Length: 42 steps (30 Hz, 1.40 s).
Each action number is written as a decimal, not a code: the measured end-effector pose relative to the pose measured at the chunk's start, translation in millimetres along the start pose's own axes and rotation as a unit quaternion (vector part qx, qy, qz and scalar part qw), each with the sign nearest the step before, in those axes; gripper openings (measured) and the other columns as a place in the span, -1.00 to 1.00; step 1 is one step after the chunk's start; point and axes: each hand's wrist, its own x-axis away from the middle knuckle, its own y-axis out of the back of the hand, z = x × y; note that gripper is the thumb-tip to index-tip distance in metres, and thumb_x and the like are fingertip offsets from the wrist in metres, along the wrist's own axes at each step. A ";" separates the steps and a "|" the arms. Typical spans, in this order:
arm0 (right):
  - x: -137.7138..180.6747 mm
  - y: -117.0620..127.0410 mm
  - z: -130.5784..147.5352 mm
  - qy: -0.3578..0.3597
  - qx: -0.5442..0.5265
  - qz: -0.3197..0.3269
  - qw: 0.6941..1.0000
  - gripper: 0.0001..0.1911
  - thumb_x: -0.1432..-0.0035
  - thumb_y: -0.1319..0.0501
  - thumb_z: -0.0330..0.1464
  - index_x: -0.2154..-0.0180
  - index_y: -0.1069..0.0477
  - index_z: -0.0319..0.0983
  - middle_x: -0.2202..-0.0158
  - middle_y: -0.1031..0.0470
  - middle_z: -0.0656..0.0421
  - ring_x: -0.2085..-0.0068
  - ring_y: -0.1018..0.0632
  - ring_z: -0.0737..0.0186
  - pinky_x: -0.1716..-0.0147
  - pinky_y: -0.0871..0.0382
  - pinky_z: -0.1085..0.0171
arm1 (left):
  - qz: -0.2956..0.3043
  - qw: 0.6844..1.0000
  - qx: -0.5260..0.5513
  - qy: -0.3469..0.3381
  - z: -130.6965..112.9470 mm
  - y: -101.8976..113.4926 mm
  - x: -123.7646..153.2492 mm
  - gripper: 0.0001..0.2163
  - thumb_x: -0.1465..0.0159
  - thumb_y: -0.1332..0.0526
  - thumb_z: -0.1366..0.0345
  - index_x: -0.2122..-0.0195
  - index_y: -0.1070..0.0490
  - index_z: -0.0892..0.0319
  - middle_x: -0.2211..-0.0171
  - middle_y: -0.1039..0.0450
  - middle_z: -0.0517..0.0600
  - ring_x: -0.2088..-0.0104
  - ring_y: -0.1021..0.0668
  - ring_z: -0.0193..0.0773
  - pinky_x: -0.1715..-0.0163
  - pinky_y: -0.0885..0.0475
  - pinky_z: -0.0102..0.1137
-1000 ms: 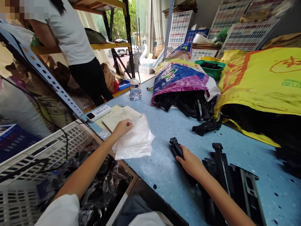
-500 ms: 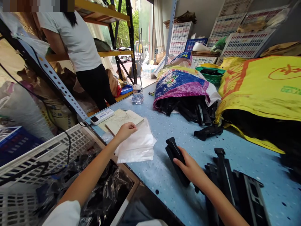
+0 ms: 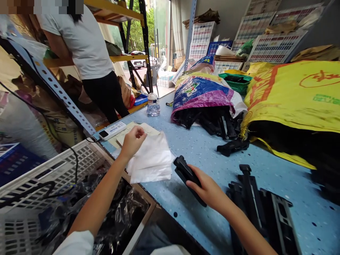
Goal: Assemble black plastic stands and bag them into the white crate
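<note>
Head view, forward-down across blue table [image 3: 192,143]

Person [image 3: 79,49] at shelf [image 3: 130,58]; outside, seemingly white car [image 3: 136,63].

Blk plastic pc [image 3: 186,172], long & slim, matte, blocky at the far end, is in my R fingers [image 3: 198,173], gripped approx. mid-length. It's held tilted, up off the tabletop [image 3: 196,141], far end angled twd my L, near the bags' R edge. White bags [image 3: 152,163]: thin, soft, slightly see-thru, stacked flat-ish w/ creases, layered edges uneven on the near side. Stack's by the tabletop's near edge, partly over a cream sheet [image 3: 152,130]. My L fingers [image 3: 142,136] curl over the stack's far L part; can't tell if touching.
</note>
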 end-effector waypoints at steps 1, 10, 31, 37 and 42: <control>0.5 -0.1 -0.4 -0.001 0.001 -0.001 1.000 -0.56 -0.11 0.01 -0.30 -0.04 -0.05 -0.22 -0.04 -0.20 0.07 -0.03 -0.25 0.17 -0.01 -0.10 0.14 | -0.005 1.000 0.001 -0.007 -5.5 2.1 -2.3 -0.90 -0.06 -0.07 0.27 0.44 -0.17 0.16 0.48 -0.29 -0.10 0.43 -0.39 -0.35 0.38 -0.29 -0.46; 15.8 17.6 23.4 0.057 -0.042 -0.003 0.997 -0.59 -0.10 -0.03 -0.23 -0.02 -0.09 -0.09 0.00 -0.26 0.15 0.00 -0.30 0.15 0.03 -0.17 0.18 | 0.194 0.972 0.107 -0.073 -73.6 -12.9 17.3 -0.87 -0.09 -0.02 0.42 0.42 -0.34 0.20 0.44 -0.35 -0.08 0.49 -0.43 -0.41 0.42 -0.34 -0.49; 83.6 69.4 12.1 -0.102 -0.011 -0.014 0.995 -0.59 -0.12 0.01 -0.26 -0.02 -0.10 -0.18 0.15 -0.40 0.15 0.20 -0.44 0.18 0.24 -0.31 0.26 | 0.348 0.898 0.133 -0.235 -166.4 -45.5 53.5 -0.72 -0.09 -0.01 0.52 0.22 -0.38 0.14 0.32 -0.38 -0.01 0.32 -0.43 -0.36 0.31 -0.33 -0.48; 79.8 74.3 20.2 -0.065 0.036 -0.016 0.997 -0.65 -0.09 -0.05 -0.38 0.04 -0.19 -0.16 0.19 -0.42 0.19 0.20 -0.43 0.20 0.24 -0.26 0.29 | 0.381 0.840 0.066 -0.380 -184.9 -55.5 64.2 -0.68 -0.11 0.06 0.56 0.20 -0.34 0.19 0.28 -0.38 0.05 0.24 -0.41 -0.27 0.25 -0.30 -0.42; 84.0 82.4 23.9 -0.044 0.055 -0.032 0.997 -0.70 -0.09 -0.06 -0.40 0.09 -0.24 -0.15 0.17 -0.41 0.20 0.18 -0.41 0.22 0.19 -0.24 0.29 | 0.457 0.796 0.121 -0.379 -189.6 -54.4 54.9 -0.66 -0.09 0.04 0.59 0.17 -0.31 0.16 0.25 -0.41 0.01 0.24 -0.41 -0.31 0.25 -0.29 -0.46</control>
